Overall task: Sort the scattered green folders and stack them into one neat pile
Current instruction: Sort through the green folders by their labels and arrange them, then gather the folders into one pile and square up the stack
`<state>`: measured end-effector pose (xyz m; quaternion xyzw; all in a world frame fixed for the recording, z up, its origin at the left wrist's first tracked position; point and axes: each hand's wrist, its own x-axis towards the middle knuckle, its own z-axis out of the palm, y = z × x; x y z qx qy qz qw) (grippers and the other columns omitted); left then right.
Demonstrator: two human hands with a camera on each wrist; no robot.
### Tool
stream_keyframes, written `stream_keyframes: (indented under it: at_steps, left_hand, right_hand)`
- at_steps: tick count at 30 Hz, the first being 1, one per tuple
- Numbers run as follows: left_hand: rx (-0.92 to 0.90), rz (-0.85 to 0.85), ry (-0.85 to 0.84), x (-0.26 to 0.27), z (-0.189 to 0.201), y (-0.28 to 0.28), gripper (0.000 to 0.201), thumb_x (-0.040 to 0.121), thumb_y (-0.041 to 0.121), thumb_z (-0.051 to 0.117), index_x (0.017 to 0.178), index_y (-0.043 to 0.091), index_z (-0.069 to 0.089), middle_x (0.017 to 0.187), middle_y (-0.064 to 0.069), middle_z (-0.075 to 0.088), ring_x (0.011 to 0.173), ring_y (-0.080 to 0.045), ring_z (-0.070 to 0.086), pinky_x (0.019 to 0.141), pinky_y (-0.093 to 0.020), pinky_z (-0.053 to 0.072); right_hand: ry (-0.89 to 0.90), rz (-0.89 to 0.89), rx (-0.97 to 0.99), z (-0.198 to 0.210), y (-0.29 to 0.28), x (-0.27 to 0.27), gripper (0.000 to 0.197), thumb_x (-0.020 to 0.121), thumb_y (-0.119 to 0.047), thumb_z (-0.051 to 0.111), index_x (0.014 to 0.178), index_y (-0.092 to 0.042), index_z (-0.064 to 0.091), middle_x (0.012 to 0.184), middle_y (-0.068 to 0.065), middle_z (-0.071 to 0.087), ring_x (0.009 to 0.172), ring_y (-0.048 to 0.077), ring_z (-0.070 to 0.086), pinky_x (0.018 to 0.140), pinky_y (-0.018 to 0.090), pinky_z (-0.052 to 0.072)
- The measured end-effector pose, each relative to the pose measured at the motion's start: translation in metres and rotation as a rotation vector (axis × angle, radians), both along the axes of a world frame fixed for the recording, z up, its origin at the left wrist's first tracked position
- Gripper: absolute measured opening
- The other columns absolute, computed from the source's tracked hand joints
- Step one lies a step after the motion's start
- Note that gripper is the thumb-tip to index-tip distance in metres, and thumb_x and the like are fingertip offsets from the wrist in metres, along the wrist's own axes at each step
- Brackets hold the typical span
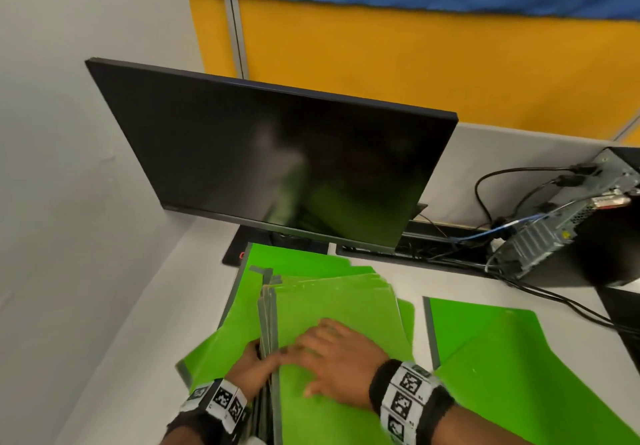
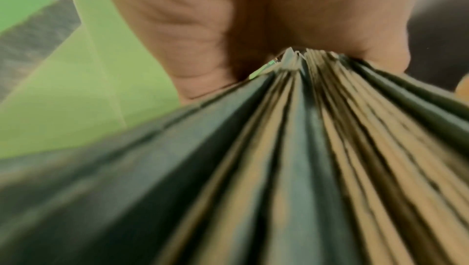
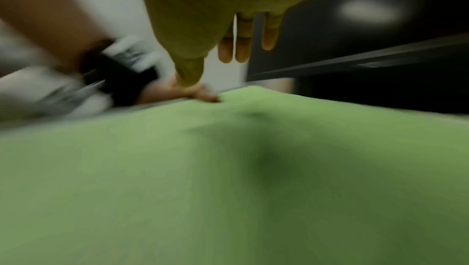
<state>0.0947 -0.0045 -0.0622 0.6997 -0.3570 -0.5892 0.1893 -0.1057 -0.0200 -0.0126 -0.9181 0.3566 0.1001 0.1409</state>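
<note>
So the left hand [image 1: 254, 363] is clamped on the spine edge of the folder stack [image 1: 332, 327], thumb on top and fingers wrapped underneath, gripping the whole bundle; the right hand [image 1: 337, 358] lies flat on the top cover with fingers straight and spread a bit, palm down, just pressing, not curled around anything; its fingertips sit right next to the left thumb at the grey spines. The stack sits on the white desk [image 1: 145, 306] in front of the dark monitor [image 1: 277, 164], long axis running from the person toward the screen, spines along the left side, open edges fanned a little at the far right corner; it rests on top of other loose green folders, one poking out to the lower left [image 1: 204, 351] and one beyond the far end [image 1: 298, 257]; another loose folder [image 1: 502, 351] lies flat to the right, apart from the stack, with a strip of desk between. The left wrist view gives what the head view can't: the stack [image 2: 291, 159] edge-on, lots of grey-green spines and tan paper edges squeezed together, the left hand [image 2: 253, 18] pinching them at the far end; pretty blurry though. The right wrist view shows the right hand [image 3: 228, 18] low over the green cover [image 3: 203, 179], fingers extended, plus the left thumb on the edge; also smeared. A desktop PC [image 1: 568, 223] with cables sits far right.
</note>
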Motion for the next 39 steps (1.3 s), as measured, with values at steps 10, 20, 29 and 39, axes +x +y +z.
stream_keyframes:
  at_steps: [10,20,29,39]
  left_hand:
    - [-0.028,0.003,0.013,-0.007,0.007,-0.002,0.124,0.033,0.069,0.067,0.137,0.01,0.034,0.12,-0.005,0.054,0.103,-0.02,0.053,0.099,-0.033,0.041]
    - [-0.005,0.004,0.043,-0.01,0.016,-0.005,0.156,0.009,0.091,0.059,0.138,0.008,0.027,0.13,-0.005,0.051,0.111,-0.021,0.052,0.101,-0.029,0.037]
    - [-0.094,0.032,0.019,-0.014,0.016,-0.01,0.1,0.054,0.051,0.08,0.13,0.008,0.033,0.111,-0.001,0.048,0.098,-0.015,0.047,0.088,-0.025,0.041]
    - [-0.142,0.131,0.21,-0.018,0.019,-0.009,0.076,0.054,0.028,0.09,0.11,0.011,0.042,0.094,0.005,0.059,0.1,-0.022,0.057,0.078,-0.026,0.041]
  right_hand:
    - [0.073,-0.285,0.104,0.005,-0.083,-0.015,0.08,0.085,-0.059,0.048,0.148,-0.032,0.005,0.159,0.001,-0.002,0.146,0.023,-0.002,0.115,0.054,0.001]
    - [0.113,-0.592,0.136,-0.032,-0.08,0.002,0.112,0.054,-0.082,-0.01,0.147,-0.023,0.016,0.153,0.005,0.024,0.139,0.028,0.024,0.109,0.062,0.018]
    - [-0.265,-0.96,0.29,-0.039,-0.071,-0.065,0.104,0.072,-0.081,0.026,0.151,-0.02,-0.001,0.159,0.002,0.003,0.145,0.02,0.012,0.117,0.037,0.015]
    - [-0.509,-1.038,0.551,-0.066,0.005,-0.133,0.077,0.071,-0.081,0.04,0.129,-0.03,0.049,0.121,-0.017,0.055,0.116,0.004,0.05,0.097,0.009,0.036]
